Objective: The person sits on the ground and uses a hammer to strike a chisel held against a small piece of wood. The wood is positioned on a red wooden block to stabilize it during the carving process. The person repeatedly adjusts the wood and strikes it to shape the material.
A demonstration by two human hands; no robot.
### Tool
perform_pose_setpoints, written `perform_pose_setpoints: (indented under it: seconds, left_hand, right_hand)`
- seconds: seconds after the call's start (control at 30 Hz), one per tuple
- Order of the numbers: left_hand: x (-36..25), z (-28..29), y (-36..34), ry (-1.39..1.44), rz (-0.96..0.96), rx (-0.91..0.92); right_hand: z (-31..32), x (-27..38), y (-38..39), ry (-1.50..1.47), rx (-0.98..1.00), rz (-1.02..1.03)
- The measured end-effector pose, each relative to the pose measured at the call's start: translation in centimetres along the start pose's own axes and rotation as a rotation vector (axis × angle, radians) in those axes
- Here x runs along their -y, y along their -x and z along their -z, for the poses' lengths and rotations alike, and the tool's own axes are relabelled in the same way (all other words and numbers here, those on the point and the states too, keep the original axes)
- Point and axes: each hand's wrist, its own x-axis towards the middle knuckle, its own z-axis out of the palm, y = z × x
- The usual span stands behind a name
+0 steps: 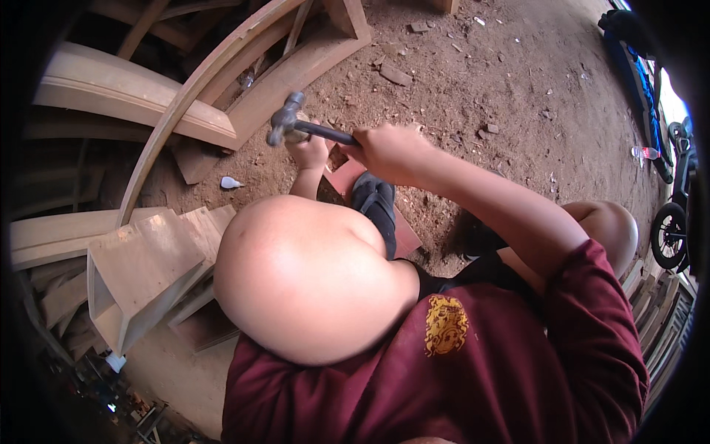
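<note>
A ball-peen hammer (287, 118) with a dark metal head and dark handle is held up in front of me. My right hand (392, 152) is closed round its handle, and the head points to the left. Just behind and below the hammer head, my left hand (310, 153) has its fingers bent together. What it holds is mostly hidden by the hammer head. Below the hands a reddish flat piece (347, 177) lies on the ground by my sandalled foot (373, 203). My bent knee (281, 259) hides part of my left forearm.
Curved wooden frames (200, 81) and beams are stacked at the left. A wooden box-like piece (140, 259) stands near my knee. A small white bottle (231, 182) lies on the dirt floor (458, 96) among wood chips. A wheeled bike (671, 229) is at the far right.
</note>
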Motion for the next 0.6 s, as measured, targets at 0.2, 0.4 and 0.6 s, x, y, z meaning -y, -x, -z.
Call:
perform_pose_setpoints:
  seconds: [0.2,0.4,0.6]
  left_hand:
    - [3.8,2.7,-0.9,-0.049,0.063,-0.035]
    - [3.8,1.7,-0.8,-0.104,0.042,0.003]
    - [4.5,2.2,-0.7,-0.168,0.161,0.027]
  right_hand:
    - [0.1,0.6,0.7,-0.407,-0.145,0.132]
    - [7.6,5.5,3.5,-0.853,-0.572,0.441]
    - [-1.3,-1.0,0.7,-0.064,0.054,0.044]
